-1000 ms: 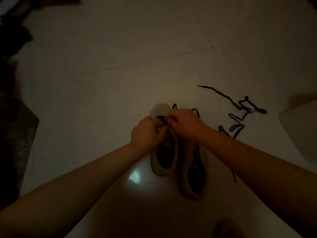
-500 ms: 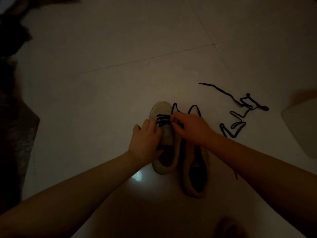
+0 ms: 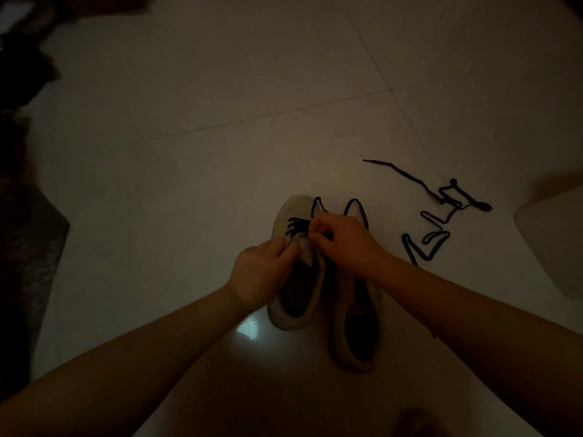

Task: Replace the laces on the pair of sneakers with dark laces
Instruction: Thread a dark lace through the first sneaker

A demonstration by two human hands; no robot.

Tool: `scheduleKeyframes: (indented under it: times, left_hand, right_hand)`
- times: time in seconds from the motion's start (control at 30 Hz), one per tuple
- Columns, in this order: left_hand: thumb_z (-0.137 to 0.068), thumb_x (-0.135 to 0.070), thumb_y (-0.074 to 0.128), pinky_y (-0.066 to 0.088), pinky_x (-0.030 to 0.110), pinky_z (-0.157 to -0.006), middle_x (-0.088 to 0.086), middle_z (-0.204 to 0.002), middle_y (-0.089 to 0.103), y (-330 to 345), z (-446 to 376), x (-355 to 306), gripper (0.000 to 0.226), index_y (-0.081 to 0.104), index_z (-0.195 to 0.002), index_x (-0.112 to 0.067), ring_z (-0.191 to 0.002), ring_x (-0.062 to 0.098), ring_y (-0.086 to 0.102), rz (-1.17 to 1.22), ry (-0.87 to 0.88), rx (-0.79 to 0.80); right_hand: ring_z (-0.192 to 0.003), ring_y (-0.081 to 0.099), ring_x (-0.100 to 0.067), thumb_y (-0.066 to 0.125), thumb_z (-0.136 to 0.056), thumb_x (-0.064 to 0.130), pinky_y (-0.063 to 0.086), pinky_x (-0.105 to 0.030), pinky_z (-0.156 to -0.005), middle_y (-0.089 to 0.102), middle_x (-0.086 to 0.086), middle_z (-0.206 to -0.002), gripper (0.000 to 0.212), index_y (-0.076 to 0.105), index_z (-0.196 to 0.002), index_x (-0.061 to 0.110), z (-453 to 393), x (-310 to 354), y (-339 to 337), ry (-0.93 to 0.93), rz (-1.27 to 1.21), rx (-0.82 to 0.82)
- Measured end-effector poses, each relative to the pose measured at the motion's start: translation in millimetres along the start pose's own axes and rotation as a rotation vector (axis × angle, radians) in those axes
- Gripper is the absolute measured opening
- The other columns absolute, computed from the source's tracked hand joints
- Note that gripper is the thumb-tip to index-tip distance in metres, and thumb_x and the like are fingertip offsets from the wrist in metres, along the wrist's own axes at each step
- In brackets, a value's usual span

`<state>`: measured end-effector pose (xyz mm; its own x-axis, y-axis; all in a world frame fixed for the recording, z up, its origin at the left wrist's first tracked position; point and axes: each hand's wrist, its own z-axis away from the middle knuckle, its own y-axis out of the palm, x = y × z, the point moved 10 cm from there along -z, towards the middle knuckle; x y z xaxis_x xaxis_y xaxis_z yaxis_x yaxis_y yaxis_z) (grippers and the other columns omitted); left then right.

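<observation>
Two sneakers sit side by side on the dim tile floor (image 3: pixel 220 89), with a spare lace (image 3: pixel 438 216) snaking off to the right, well apart, and a pale blurry thing (image 3: pixel 555 241) at the right edge. Dark clutter (image 3: pixel 22 152) runs down the left. Left sneaker (image 3: pixel 291 212) has the dark lace (image 3: pixel 296 223) through its front eyelets. Right hand (image 3: pixel 344 244) pinches that lace, fingers curled, covering the right sneaker (image 3: pixel 356 342) toe. Left hand (image 3: pixel 262 272) grips the tongue; half a second back it lay flatter on the shoe's side.
</observation>
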<state>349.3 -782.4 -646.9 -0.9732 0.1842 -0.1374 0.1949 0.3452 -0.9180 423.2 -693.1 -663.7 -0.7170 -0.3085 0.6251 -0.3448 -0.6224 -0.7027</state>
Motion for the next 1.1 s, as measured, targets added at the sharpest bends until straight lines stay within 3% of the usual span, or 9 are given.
scheduleKeyframes:
  times: [0.33,0.43,0.53,0.6,0.73,0.83,0.93,1.03,1.1]
  left_hand:
    - [-0.079,-0.019,0.048,0.018,0.021,-0.045,0.001,-0.06,0.052,-5.0,-2.8,-4.0,0.013,0.043,-0.091,-0.017,-0.044,0.017,0.047,-0.045,0.025,-0.094]
    - [-0.079,-0.019,0.048,0.023,0.021,-0.044,0.001,-0.064,0.055,-3.5,-3.2,-8.8,0.017,0.047,-0.096,-0.016,-0.047,0.018,0.049,-0.048,0.076,-0.103]
    - [-0.078,-0.018,0.05,0.028,0.021,-0.043,0.002,-0.068,0.057,-2.5,-0.5,-9.3,0.023,0.05,-0.102,-0.017,-0.051,0.018,0.05,-0.042,0.116,-0.097]
    - [-0.078,-0.018,0.051,0.027,0.021,-0.044,0.002,-0.068,0.057,-3.8,0.6,-7.7,0.025,0.051,-0.103,-0.018,-0.049,0.018,0.05,-0.035,0.124,-0.094]
    - [-0.08,-0.02,0.052,0.019,0.021,-0.048,0.0,-0.06,0.053,-6.7,-3.7,-6.1,0.021,0.055,-0.1,-0.02,-0.042,0.016,0.046,-0.038,0.109,-0.088]
    - [-0.08,-0.018,0.051,0.02,0.02,-0.048,-0.001,-0.054,0.05,-12.8,-8.5,-6.8,0.022,0.072,-0.087,-0.019,-0.039,0.016,0.045,-0.038,0.117,-0.114]
    - [-0.082,-0.02,0.05,0.026,0.019,-0.044,-0.003,-0.05,0.05,-17.6,-11.1,-8.7,0.025,0.075,-0.08,-0.02,-0.039,0.016,0.047,-0.048,0.146,-0.136]
    - [-0.083,-0.035,0.051,0.028,0.018,-0.043,-0.004,-0.049,0.053,-13.5,-14.1,1.2,0.026,0.072,-0.077,-0.022,-0.04,0.016,0.05,0.042,0.025,-0.065]
    - [-0.081,-0.055,0.054,0.03,0.018,-0.045,-0.005,-0.054,0.056,-3.6,-12.3,19.8,0.034,0.066,-0.09,-0.024,-0.045,0.013,0.055,0.181,-0.236,0.074]
  right_hand:
    - [-0.082,0.052,-0.018,0.047,-0.092,0.005,0.033,-0.025,-0.054,0.062,-0.012,-0.103,0.019,0.063,-0.103,0.005,-13.4,21.7,13.3,-0.002,0.362,0.115]
    - [-0.093,0.059,-0.021,0.05,-0.093,0.011,0.045,-0.028,-0.071,0.064,-0.011,-0.104,0.019,0.066,-0.101,0.006,-14.6,18.1,11.5,0.022,0.235,0.058]
    - [-0.1,0.058,-0.016,0.056,-0.091,0.015,0.043,-0.024,-0.079,0.064,-0.003,-0.107,0.02,0.065,-0.109,0.016,-12.8,10.4,7.0,0.059,0.033,0.0]
    - [-0.106,0.055,-0.016,0.053,-0.093,0.015,0.041,-0.026,-0.085,0.062,-0.002,-0.113,0.027,0.063,-0.118,0.018,-12.4,15.7,12.3,-0.027,0.09,0.053]
    - [-0.108,0.049,-0.017,0.045,-0.096,0.019,0.036,-0.025,-0.084,0.057,-0.004,-0.117,0.029,0.064,-0.118,0.018,-7.9,20.7,18.8,-0.132,0.29,0.085]
    - [-0.107,0.05,-0.018,0.047,-0.093,0.015,0.036,-0.024,-0.086,0.058,-0.006,-0.115,0.029,0.065,-0.115,0.013,-6.5,21.8,17.0,-0.132,0.28,0.071]
    - [-0.107,0.056,-0.021,0.051,-0.092,0.01,0.038,-0.021,-0.085,0.063,-0.008,-0.115,0.027,0.066,-0.114,0.012,-9.0,19.3,11.9,-0.098,0.18,0.073]
    - [-0.105,0.06,-0.02,0.053,-0.09,0.006,0.043,-0.023,-0.085,0.065,-0.008,-0.115,0.031,0.064,-0.118,0.014,-10.4,10.4,9.0,-0.015,0.079,0.048]
    - [-0.102,0.06,-0.017,0.055,-0.088,0.006,0.045,-0.024,-0.085,0.066,-0.005,-0.113,0.03,0.065,-0.114,0.016,-10.7,6.0,7.7,0.012,0.022,-0.007]
